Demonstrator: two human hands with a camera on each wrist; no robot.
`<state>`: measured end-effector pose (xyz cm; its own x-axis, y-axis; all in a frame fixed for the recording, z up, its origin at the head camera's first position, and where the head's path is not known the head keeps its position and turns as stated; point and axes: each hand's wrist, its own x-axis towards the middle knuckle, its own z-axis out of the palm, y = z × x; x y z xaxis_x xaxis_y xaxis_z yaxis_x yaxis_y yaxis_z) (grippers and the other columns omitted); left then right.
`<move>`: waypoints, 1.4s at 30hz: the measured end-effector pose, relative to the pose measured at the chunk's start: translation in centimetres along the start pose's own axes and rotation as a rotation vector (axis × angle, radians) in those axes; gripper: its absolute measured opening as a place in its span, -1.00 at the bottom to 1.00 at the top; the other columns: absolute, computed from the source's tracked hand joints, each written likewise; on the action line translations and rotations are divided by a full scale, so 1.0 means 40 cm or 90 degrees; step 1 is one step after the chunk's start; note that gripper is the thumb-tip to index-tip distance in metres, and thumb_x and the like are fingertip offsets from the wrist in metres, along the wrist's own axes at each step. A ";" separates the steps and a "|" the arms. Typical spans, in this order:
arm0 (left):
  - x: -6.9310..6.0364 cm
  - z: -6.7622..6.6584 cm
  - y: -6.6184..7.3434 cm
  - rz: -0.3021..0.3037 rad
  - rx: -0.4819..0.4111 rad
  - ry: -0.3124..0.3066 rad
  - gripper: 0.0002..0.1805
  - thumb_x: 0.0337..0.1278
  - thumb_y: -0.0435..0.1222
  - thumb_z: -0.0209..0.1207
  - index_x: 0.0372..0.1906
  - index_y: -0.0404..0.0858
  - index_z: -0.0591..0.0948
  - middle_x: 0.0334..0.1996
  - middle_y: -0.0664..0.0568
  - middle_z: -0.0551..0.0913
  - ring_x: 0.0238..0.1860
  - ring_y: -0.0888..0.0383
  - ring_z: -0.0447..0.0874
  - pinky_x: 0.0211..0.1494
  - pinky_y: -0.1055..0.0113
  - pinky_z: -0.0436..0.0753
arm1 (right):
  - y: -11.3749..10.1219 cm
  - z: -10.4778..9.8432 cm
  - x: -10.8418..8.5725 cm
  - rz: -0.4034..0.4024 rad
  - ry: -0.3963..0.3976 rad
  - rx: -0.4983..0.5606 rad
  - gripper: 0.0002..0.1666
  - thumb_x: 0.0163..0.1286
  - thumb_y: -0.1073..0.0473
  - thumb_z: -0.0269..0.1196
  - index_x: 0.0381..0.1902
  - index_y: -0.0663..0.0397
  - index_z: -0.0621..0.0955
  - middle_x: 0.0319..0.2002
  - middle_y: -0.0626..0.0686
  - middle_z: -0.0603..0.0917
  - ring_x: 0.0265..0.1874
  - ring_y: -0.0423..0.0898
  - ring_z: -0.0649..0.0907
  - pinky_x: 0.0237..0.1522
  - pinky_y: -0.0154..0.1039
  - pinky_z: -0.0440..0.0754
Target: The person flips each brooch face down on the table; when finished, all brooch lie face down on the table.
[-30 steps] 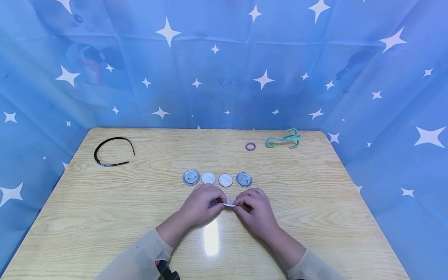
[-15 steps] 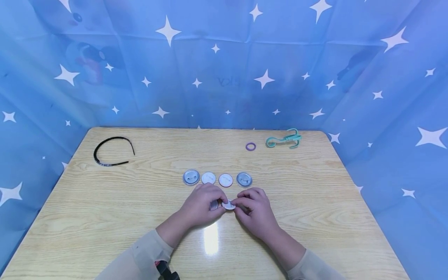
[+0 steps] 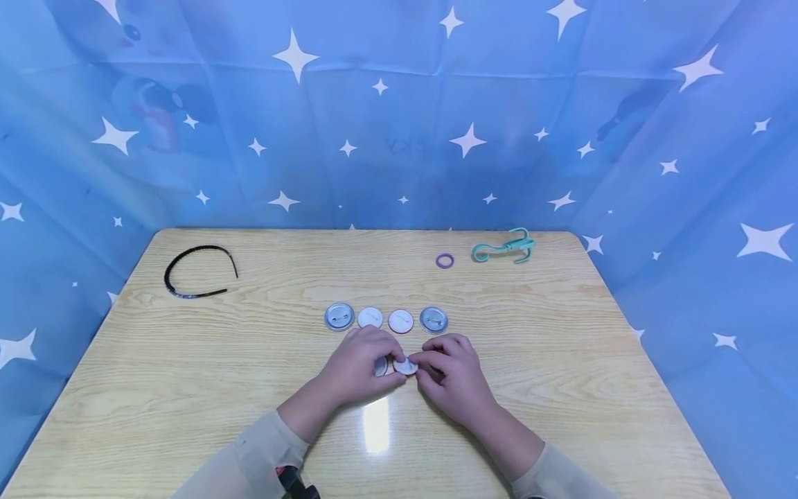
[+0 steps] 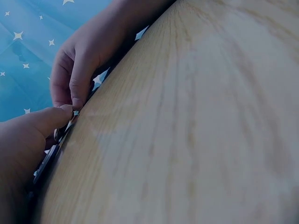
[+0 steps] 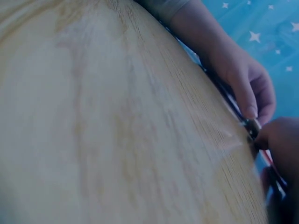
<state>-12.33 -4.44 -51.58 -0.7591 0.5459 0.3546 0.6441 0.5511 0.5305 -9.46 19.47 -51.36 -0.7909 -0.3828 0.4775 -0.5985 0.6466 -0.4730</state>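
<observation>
In the head view, a white-backed pin badge (image 3: 406, 366) is between the two hands, its back facing up. My left hand (image 3: 366, 365) has thumb and index finger at its left side, pinching it. From the other side my right hand (image 3: 456, 380) grips its right edge with thumb and fingertips. A second, greyish badge (image 3: 381, 366) lies partly hidden within the curve of the left hand. Both wrist views show the left hand (image 4: 28, 140) and right hand (image 5: 285, 149) meeting fingertip to fingertip low over the table; the badge there is mostly hidden.
Behind the hands, a row of pin badges lies back side up: a silver one (image 3: 339, 317), a white one (image 3: 370, 318), a red-rimmed white one (image 3: 401, 321) and another silver one (image 3: 433, 320). Farther back are a black headband (image 3: 181, 262), purple ring (image 3: 445, 260) and teal hook (image 3: 505, 247).
The badge between the hands has tipped from nearly edge-on to flatter, so more of its white back shows. It has shifted slightly left; the right fingertips have followed, while the left hand barely moves.
</observation>
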 end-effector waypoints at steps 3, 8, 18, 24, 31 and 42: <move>-0.001 -0.003 0.002 -0.003 0.005 -0.009 -0.75 0.10 0.02 0.55 -0.20 0.07 0.76 -0.13 0.38 0.74 0.03 0.25 0.60 0.30 0.12 0.49 | 0.000 -0.002 -0.002 0.000 -0.009 -0.003 -0.74 0.19 0.23 0.55 -0.14 -0.13 0.87 -0.03 0.04 0.73 0.07 0.08 0.57 0.11 0.17 0.50; 0.001 -0.007 0.007 -0.007 0.013 -0.018 -0.78 0.11 -0.04 0.54 -0.21 0.04 0.76 -0.11 0.33 0.75 0.06 0.21 0.60 0.29 0.11 0.49 | 0.002 -0.006 -0.004 0.000 -0.007 0.009 -0.72 0.20 0.23 0.54 -0.11 -0.08 0.86 -0.01 0.05 0.74 0.08 0.08 0.57 0.13 0.16 0.50; -0.005 -0.010 0.014 0.003 0.047 -0.029 -0.82 0.16 -0.05 0.51 -0.20 0.05 0.76 -0.10 0.31 0.75 0.05 0.21 0.61 0.24 0.13 0.52 | 0.037 -0.055 -0.009 0.059 0.030 0.018 -0.71 0.11 0.17 0.63 -0.17 -0.02 0.84 -0.04 0.04 0.75 0.03 0.06 0.57 0.12 0.02 0.46; -0.005 0.000 0.034 0.012 0.107 -0.016 -0.75 0.21 0.06 0.45 -0.19 0.02 0.74 -0.10 0.25 0.74 0.05 0.16 0.62 0.27 0.11 0.53 | 0.094 -0.109 -0.009 0.170 0.024 0.053 -0.72 0.08 0.22 0.68 -0.25 -0.07 0.82 -0.25 -0.20 0.74 -0.13 -0.11 0.57 -0.11 -0.17 0.51; 0.011 0.030 0.072 -0.033 0.126 -0.005 -0.58 0.22 0.15 0.39 0.02 0.00 0.73 0.00 0.21 0.70 0.08 0.12 0.58 0.23 0.09 0.52 | 0.115 -0.117 -0.007 0.216 -0.031 0.068 -0.73 0.12 0.05 0.70 -0.31 -0.14 0.78 -0.38 -0.20 0.67 -0.27 -0.14 0.56 -0.20 -0.24 0.58; 0.068 0.097 0.117 -0.064 0.220 -0.031 -0.47 0.32 0.24 0.28 0.14 -0.02 0.73 0.08 0.13 0.64 0.13 0.07 0.52 0.21 0.07 0.54 | 0.116 -0.102 -0.009 0.172 -0.050 -0.011 -0.62 0.10 -0.08 0.68 -0.16 -0.12 0.85 -0.23 -0.22 0.72 -0.15 -0.13 0.52 -0.02 -0.05 0.41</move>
<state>-11.01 2.08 -51.13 -0.8201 0.5033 0.2722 0.5669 0.7795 0.2666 -11.43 25.31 -50.69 -0.9294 -0.2443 0.2767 -0.3627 0.7430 -0.5624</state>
